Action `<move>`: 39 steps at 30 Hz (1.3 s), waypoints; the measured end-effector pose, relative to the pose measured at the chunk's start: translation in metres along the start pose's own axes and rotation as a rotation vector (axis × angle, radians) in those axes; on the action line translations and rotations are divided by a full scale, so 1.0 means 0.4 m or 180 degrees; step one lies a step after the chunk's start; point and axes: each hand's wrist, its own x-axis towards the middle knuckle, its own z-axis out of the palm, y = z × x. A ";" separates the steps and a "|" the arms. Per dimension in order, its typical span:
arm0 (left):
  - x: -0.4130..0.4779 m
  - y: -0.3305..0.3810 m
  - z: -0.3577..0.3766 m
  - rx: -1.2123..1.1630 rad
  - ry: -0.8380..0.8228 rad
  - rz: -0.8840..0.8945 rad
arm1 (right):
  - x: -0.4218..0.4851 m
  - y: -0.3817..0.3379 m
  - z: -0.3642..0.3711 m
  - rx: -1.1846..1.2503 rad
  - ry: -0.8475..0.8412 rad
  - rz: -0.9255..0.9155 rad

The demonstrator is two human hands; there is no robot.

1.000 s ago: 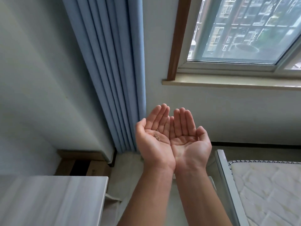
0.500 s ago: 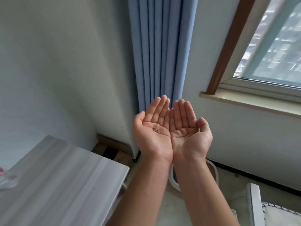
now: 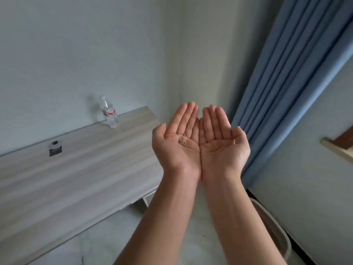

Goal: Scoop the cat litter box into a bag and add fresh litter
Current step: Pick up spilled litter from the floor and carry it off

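Well, a white rim (image 3: pixel 275 224) low at my right may be the litter box; I can't be sure. Above it my left hand (image 3: pixel 177 152) and right hand (image 3: pixel 222 152) stay cupped palm-up, edges touching, gripping nothing. A few grains (image 3: pixel 182 142) lie on the left palm. My view has swung left: the window is gone, and the desk (image 3: pixel 76 178) and a bottle (image 3: pixel 108 112) by its back edge come in. No scoop or bag shows, so I judge scooping not begun.

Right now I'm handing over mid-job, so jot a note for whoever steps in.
Left hand: open, palm up, a few small tan grains on it.
Right hand: open, palm up, empty, edge against the left.
White-rimmed tub on the floor by the curtain, inside hidden.
No bag or scoop in view.
Done: cannot tell.
Left: likely scooping and fresh litter.
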 end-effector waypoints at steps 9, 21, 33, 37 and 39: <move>-0.162 0.348 -0.160 -0.0265 0.0319 0.0915 | -0.210 0.330 0.063 -0.0310 -0.0344 0.0937; -0.564 0.876 -0.443 -0.0592 0.0804 0.2250 | -0.698 0.841 0.100 -0.0631 -0.0811 0.2273; -0.776 1.177 -0.608 -0.1027 0.1217 0.3393 | -0.964 1.168 0.128 -0.1016 -0.1091 0.3471; -0.761 1.252 -0.643 -0.1077 0.1321 0.3622 | -0.964 1.266 0.140 -0.1053 -0.1001 0.3744; -0.741 1.288 -0.650 -0.1094 0.1376 0.3684 | -0.952 1.312 0.152 -0.1076 -0.0944 0.3859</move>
